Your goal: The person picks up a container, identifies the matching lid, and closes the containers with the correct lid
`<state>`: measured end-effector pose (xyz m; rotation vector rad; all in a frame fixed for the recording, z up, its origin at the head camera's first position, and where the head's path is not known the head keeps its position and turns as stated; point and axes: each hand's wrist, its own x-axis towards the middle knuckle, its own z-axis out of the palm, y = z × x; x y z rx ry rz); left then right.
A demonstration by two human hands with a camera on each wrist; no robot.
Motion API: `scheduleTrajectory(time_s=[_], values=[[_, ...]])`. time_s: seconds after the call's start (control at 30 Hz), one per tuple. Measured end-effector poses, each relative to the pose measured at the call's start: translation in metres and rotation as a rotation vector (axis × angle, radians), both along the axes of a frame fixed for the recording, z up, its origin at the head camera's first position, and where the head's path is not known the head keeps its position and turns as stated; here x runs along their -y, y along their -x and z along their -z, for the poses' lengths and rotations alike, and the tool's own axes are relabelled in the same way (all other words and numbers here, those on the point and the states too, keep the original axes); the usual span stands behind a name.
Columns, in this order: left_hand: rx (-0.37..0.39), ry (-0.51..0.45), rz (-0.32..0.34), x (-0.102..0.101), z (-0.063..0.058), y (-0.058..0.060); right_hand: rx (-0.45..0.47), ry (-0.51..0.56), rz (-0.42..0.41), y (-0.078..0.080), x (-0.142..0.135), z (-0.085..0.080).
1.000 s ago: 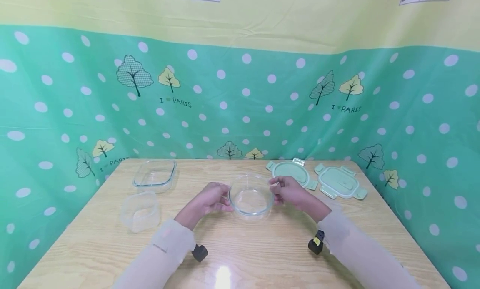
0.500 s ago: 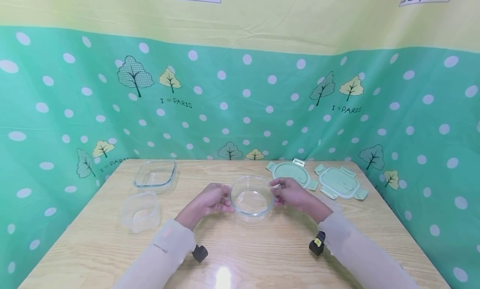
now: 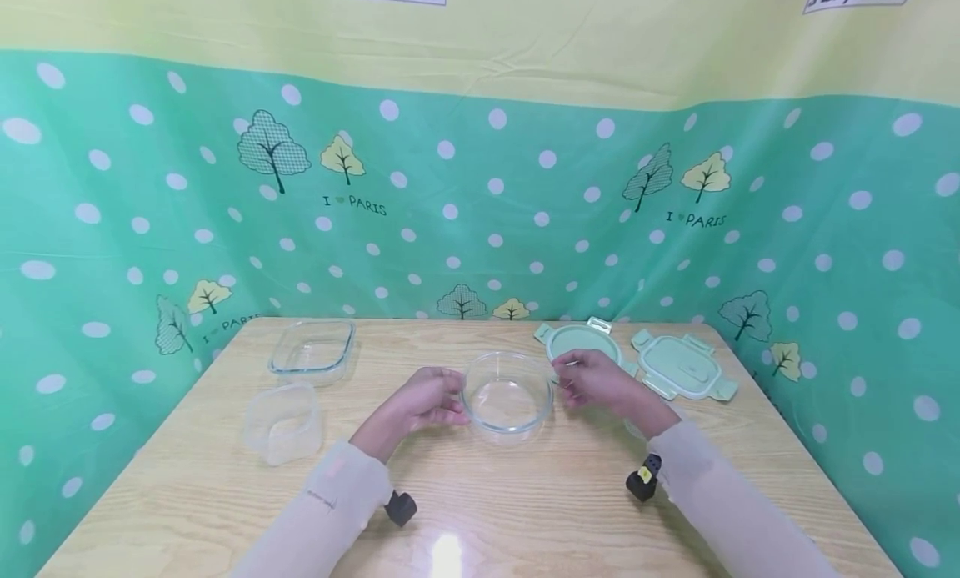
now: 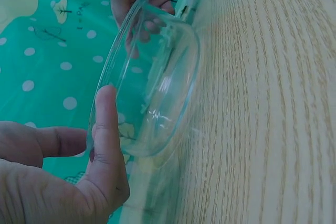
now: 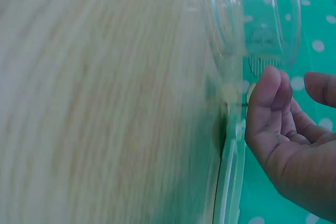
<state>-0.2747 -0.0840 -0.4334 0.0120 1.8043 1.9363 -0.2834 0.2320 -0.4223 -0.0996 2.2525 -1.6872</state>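
A round clear glass bowl (image 3: 507, 394) sits upright on the wooden table, midway between the two hands. My left hand (image 3: 429, 399) holds its left side; in the left wrist view the thumb lies at the rim and a finger (image 4: 107, 129) runs along the outer wall. Just right of the bowl is my right hand (image 3: 596, 382), apart from it. The right wrist view shows a gap between the bowl (image 5: 257, 19) and the loosely bent fingers (image 5: 265, 90), which hold nothing. Behind that hand lies a round green lid (image 3: 581, 340), partly covered by it.
A squarish green lid (image 3: 681, 365) with side clips lies at the back right. A square glass container (image 3: 311, 349) stands back left, with a frosted clear container (image 3: 282, 428) nearer. Something clear is mostly hidden under the right forearm. A green dotted curtain (image 3: 495, 186) borders the table (image 3: 480, 495).
My right hand has let go of the bowl and moved a little to the right. The left hand stays at the bowl, which has hardly shifted.
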Motion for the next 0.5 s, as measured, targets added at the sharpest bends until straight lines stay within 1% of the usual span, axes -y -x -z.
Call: scheduleTrajectory(time_s=[0.17, 0.37, 0.5], values=[[0.007, -0.010, 0.004, 0.002, 0.000, 0.000, -0.004, -0.007, 0.050, 0.006, -0.016, -0.004], [0.003, -0.013, 0.012, 0.003, -0.002, -0.001, -0.060, -0.071, 0.127, 0.011, -0.040, -0.010], [0.000, -0.011, 0.021, 0.003, -0.003, -0.002, -0.080, -0.104, 0.169, 0.014, -0.057, -0.009]])
